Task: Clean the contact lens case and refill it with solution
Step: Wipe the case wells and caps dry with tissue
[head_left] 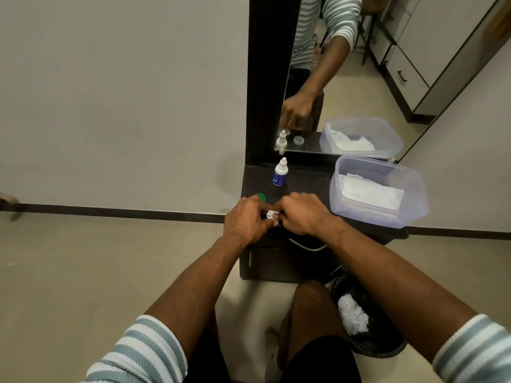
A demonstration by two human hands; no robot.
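Note:
My left hand (246,221) and my right hand (301,214) meet over the front of a dark dresser top (304,183). Between their fingertips sits a small pale object with a bit of white tissue (272,214); it looks like the contact lens case, mostly hidden by my fingers. Both hands pinch it with curled fingers. A green cap (261,197) lies just behind my left hand. The small white solution bottle with a blue label (279,172) stands upright at the back, near the mirror.
A clear plastic box (409,205) holding white tissues stands on the right of the dresser. A mirror (345,78) rises behind. Below on the right, a black bin (367,346) holds crumpled tissue. A drawer handle (305,246) shows under my hands.

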